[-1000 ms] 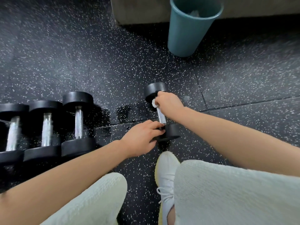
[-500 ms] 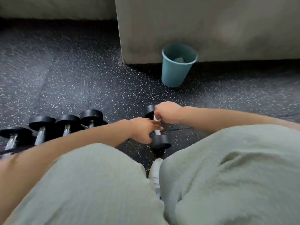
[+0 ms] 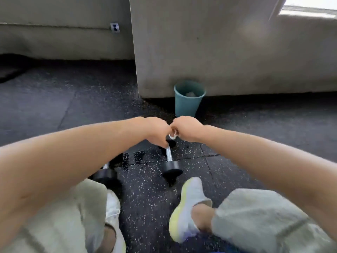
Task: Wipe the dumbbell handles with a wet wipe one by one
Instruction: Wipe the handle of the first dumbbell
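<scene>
A dumbbell (image 3: 169,156) with a chrome handle and black end weights lies on the speckled floor ahead of my feet. My right hand (image 3: 187,128) is above its far end, shut on a small white wet wipe (image 3: 173,136) that hangs below the fingers. My left hand (image 3: 157,132) is curled shut, knuckles against the right hand, fingertips over the far end of the handle. Whether the left hand holds anything cannot be told. The dumbbell's far weight is mostly hidden by my hands.
A teal bin (image 3: 188,103) with crumpled white wipes inside stands against the grey wall block behind the dumbbell. Another dumbbell (image 3: 106,175) lies at the left, mostly under my left forearm. Wet patches (image 3: 138,157) darken the floor. My two shoes are near the front.
My head has risen, so the wall and bin sit farther up. My right hand with the wipe came off the handle. My left hand left the near weight and met the right hand.
</scene>
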